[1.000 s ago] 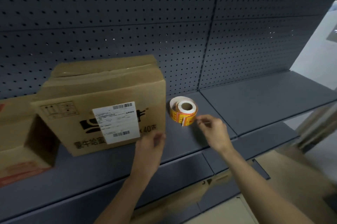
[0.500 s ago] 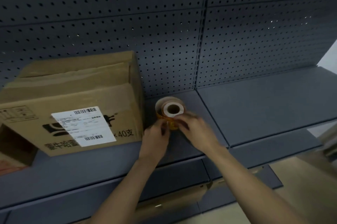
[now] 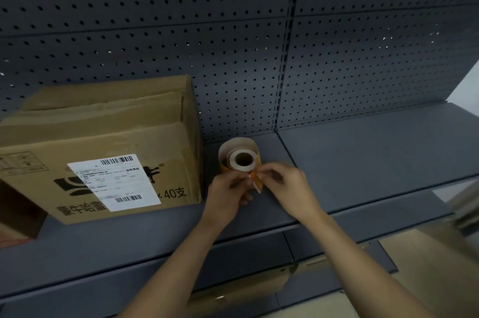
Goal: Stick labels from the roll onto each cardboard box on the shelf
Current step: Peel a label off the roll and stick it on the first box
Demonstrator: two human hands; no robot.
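An orange-and-yellow label roll (image 3: pixel 239 158) with a white core stands on edge on the grey shelf (image 3: pixel 363 157), just right of a brown cardboard box (image 3: pixel 103 146) that bears a white barcode sticker (image 3: pixel 114 181). My left hand (image 3: pixel 226 194) holds the front of the roll with curled fingers. My right hand (image 3: pixel 283 184) pinches a loose orange label (image 3: pixel 255 180) at the roll's lower front edge. Both hands hide the bottom of the roll.
A dark perforated back panel (image 3: pixel 233 45) rises behind the shelf. Part of a second cardboard box (image 3: pixel 15 219) shows at the far left edge. A lower shelf (image 3: pixel 337 260) and pale floor lie below right.
Both hands came from the shelf front up to the roll. The left now holds it and the right has peeled a label edge away. My view shifted closer and rightward.
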